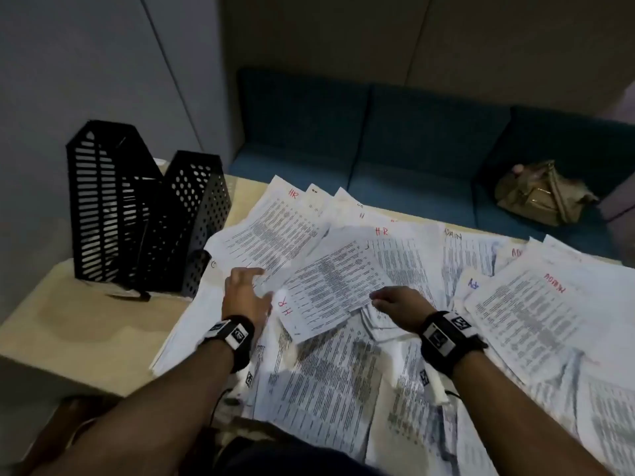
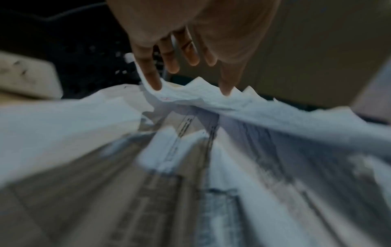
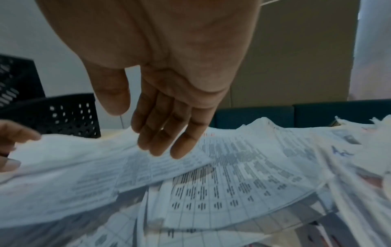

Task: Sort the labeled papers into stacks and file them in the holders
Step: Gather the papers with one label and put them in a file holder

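Note:
Printed papers lie fanned all over the table, hand-marked HR point(image 1: 381, 231), ADMIN point(image 1: 555, 286) or AP point(image 1: 474, 283). One loose HR sheet point(image 1: 330, 286) lies tilted on top at the centre. My left hand point(image 1: 254, 273) reaches over its left corner, fingers point(image 2: 156, 85) straight and touching paper edges. My right hand point(image 1: 378, 298) is at the sheet's right edge, its straight fingertips point(image 3: 160, 150) resting on the sheet point(image 3: 105, 163). Two black holders stand at the far left: a slotted holder point(image 1: 103, 207) and a perforated holder point(image 1: 196, 214).
A bare part of the table point(image 1: 86, 321) lies in front of the holders, with the table's edge close on the left. Behind the table runs a teal bench point(image 1: 412, 149) with a tan bag point(image 1: 543, 197) on it. A wall stands behind the holders.

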Demonstrator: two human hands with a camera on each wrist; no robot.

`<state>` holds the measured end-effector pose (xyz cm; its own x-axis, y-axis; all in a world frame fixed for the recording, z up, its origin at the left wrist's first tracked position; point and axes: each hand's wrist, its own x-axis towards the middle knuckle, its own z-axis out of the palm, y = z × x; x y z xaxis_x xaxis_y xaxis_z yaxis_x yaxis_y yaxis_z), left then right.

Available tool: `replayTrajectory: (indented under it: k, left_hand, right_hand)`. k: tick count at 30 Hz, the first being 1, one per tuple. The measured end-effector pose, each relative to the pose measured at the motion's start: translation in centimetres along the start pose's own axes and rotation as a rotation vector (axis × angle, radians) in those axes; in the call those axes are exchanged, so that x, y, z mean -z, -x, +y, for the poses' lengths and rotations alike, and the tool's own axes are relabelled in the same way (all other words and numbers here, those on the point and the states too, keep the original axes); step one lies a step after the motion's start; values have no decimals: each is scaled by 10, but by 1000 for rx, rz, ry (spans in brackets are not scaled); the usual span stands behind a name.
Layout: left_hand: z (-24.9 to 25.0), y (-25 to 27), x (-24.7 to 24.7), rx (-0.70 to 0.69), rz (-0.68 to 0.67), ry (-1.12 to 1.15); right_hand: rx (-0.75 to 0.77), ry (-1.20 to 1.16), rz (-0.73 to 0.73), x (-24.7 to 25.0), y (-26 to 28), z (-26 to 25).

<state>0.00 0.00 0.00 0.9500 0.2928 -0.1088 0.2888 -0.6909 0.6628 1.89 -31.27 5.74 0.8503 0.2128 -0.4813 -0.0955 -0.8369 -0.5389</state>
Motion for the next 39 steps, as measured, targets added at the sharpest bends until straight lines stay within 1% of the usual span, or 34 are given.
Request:
replayTrajectory:
  k: [1,2,3,4,6,7,8,9,10,13,14,16,17,19,20,21,23,24,25,27,30,31,33,34,36,37,39]
  left_hand:
    - [-7,-4,-5,14,-54,10]
    - [-8,-7,-5,64,-61,60]
    - [-18,-12,-9,153,-43,138]
    - [-25,-15,-13,264,7,212]
    - [-20,-21,-12,488,104,387]
    - [-11,-23,-9,599,115,443]
    - [-1,-23,-2,665,81,430]
    - [3,-24,2,685,47,398]
    - [7,-26,6,652,50,334]
    - [5,-32,12,368,124,211]
    - [2,-32,14,288,117,206]
    - [-2,-27,22,224,89,316]
    - [-4,-23,26,233,46,418]
    - [-11,-18,32,262,-121,636]
    - [-17,-18,34,261,-214,682]
    - [-21,-18,35,242,-308,670]
    - [-24,-16,36,170,-472,517]
    - [-26,-16,35,128,-529,429]
    - [-24,-14,36,82,-557,370]
    - [-24,-12,37,42,-571,322]
    - [-36,-14,40,87,-575,312]
    - [-41,-13,42,99,-595,302]
    - [-56,-11,46,120,-639,318]
    - [-65,-8,47,151,-635,339]
    - [-79,-3,51,213,-583,358]
    - [-81,0,54,222,-568,357]
    - [-79,4,55,217,-595,355]
  right_hand:
    - [-30,14,-17,-7,-7,-2]
    - [-60,48,-8,-12,-12,-5]
    - [-82,82,3,-18,-18,-5]
    - [-105,110,6,-24,-22,-4]
    - [-170,102,14,-33,-31,-1]
    - [-193,95,11,-37,-35,4]
    - [-207,95,-1,-40,-37,6]
    - [-222,94,-19,-43,-38,11]
    - [-227,89,-35,-45,-36,13]
    - [-221,77,-68,-46,-30,20]
    - [-227,58,-69,-45,-28,22]
    - [-255,-5,-52,-41,-26,26]
    - [-262,-37,-43,-38,-26,27]
    - [-272,-86,-27,-36,-27,30]
    - [-278,-111,-11,-37,-28,32]
    - [-284,-140,10,-38,-30,33]
    - [-278,-167,55,-38,-34,32]
    - [-279,-178,88,-38,-37,29]
    - [-286,-194,129,-37,-39,26]
    - [-279,-210,175,-34,-43,19]
    - [-291,-175,137,-37,-45,13]
    - [-304,-159,138,-39,-46,12]
    - [-307,-184,220,-40,-44,13]
    - [-311,-218,286,-38,-42,12]
    - [-326,-290,415,-34,-40,14]
    - [-339,-321,436,-33,-40,15]
    - [-352,-388,404,-35,-40,13]
